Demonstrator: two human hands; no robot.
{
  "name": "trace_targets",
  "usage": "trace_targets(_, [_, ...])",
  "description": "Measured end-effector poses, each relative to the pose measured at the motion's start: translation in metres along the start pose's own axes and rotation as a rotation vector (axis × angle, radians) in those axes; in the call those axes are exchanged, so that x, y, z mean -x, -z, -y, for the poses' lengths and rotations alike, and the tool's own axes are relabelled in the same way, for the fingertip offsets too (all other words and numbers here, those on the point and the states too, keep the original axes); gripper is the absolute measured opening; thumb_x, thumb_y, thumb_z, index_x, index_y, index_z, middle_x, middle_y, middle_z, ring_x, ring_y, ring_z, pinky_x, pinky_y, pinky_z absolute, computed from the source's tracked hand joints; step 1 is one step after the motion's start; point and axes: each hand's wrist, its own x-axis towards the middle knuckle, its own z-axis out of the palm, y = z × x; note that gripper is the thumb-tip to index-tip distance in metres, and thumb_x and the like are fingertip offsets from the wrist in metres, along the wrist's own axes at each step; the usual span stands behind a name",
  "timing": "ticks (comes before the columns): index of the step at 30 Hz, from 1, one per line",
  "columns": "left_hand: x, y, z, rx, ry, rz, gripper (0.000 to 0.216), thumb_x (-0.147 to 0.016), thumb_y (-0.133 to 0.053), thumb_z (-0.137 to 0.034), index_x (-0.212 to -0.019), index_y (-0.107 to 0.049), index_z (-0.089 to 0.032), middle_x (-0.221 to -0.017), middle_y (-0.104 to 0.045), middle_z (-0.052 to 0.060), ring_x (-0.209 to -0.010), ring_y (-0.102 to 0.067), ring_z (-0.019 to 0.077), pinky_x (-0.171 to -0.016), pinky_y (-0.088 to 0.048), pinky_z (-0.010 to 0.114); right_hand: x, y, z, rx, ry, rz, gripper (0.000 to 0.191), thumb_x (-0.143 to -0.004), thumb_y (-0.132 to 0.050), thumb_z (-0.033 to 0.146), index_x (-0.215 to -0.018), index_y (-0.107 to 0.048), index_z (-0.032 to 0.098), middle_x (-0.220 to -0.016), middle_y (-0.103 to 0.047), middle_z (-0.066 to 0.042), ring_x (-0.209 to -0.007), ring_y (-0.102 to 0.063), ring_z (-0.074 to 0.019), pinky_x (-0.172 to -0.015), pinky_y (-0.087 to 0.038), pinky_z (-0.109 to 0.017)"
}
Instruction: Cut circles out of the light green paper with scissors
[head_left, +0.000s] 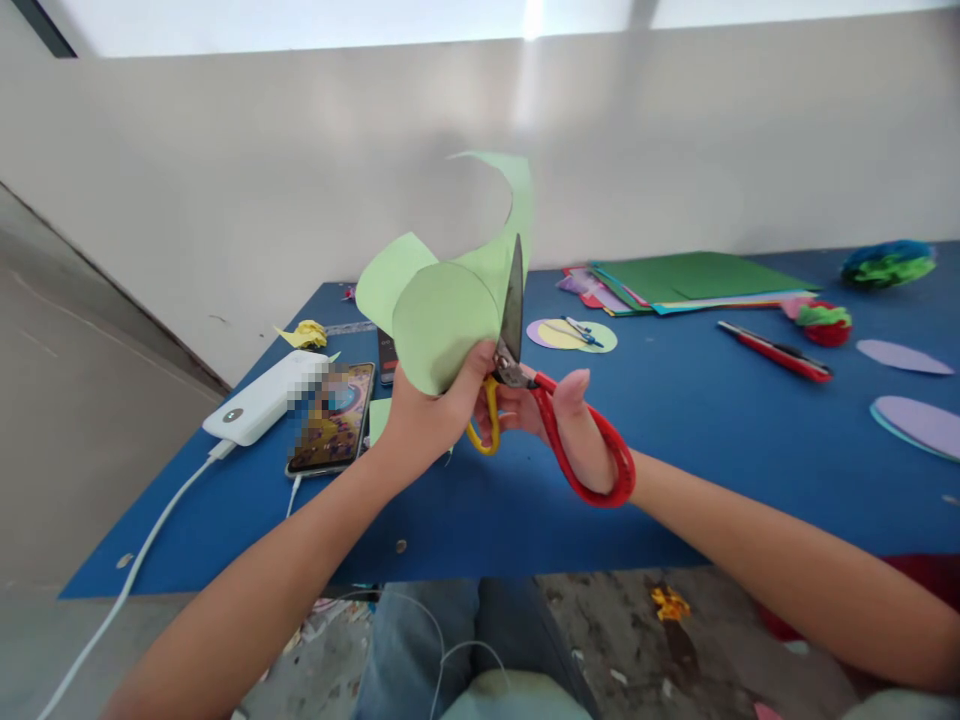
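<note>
A white power bank [262, 402] lies on the blue table [660, 500] beside a phone [339, 415]. Next, the left hand [435, 405] pinches light green paper [446, 325] between thumb and fingers, above the table. At the paper's right side, scissors [513, 372] point upward; the right hand [574, 425] is clamped on their handles, its thumb through the red loop. Farther right lie stacked coloured sheets [712, 277], a red cutter [776, 352] and lilac ovals [919, 424].
</note>
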Motion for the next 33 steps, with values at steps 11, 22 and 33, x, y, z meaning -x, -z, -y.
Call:
trace_targets(11, [-0.001, 0.001, 0.000, -0.063, -0.045, 0.035, 0.033, -0.087, -0.058, -0.040, -0.062, -0.063, -0.019, -0.054, -0.063, 0.000, -0.055, -0.062, 0.0133, -0.058, -0.052, 0.024, -0.001, 0.003, -0.005, -0.079, -0.019, -0.017, 0.075, -0.078, -0.026, 0.084, -0.112, -0.055, 0.023, -0.089, -0.063, -0.006, -0.072, -0.061, -0.0197, -0.062, -0.052, -0.033])
trace_targets(22, [-0.005, 0.005, -0.004, -0.012, -0.035, 0.122, 0.032, -0.088, -0.058, -0.039, -0.065, -0.063, -0.018, -0.053, -0.062, 0.000, -0.050, -0.057, 0.0112, -0.051, -0.047, 0.022, 0.000, 0.001, -0.002, -0.052, -0.012, -0.029, 0.076, -0.078, -0.025, 0.084, -0.108, -0.056, 0.021, -0.083, -0.060, -0.005, -0.064, -0.055, -0.0180, -0.060, -0.048, -0.032])
trace_targets(33, [-0.008, 0.008, -0.007, -0.042, -0.043, 0.137, 0.027, -0.088, -0.058, -0.035, -0.068, -0.066, -0.019, -0.056, -0.063, -0.001, -0.048, -0.054, 0.0103, -0.048, -0.045, 0.022, 0.001, 0.000, 0.004, -0.029, -0.017, -0.047, 0.075, -0.077, -0.029, 0.085, -0.108, -0.059, 0.023, -0.081, -0.059, -0.005, -0.061, -0.050, -0.0178, -0.059, -0.048, -0.033])
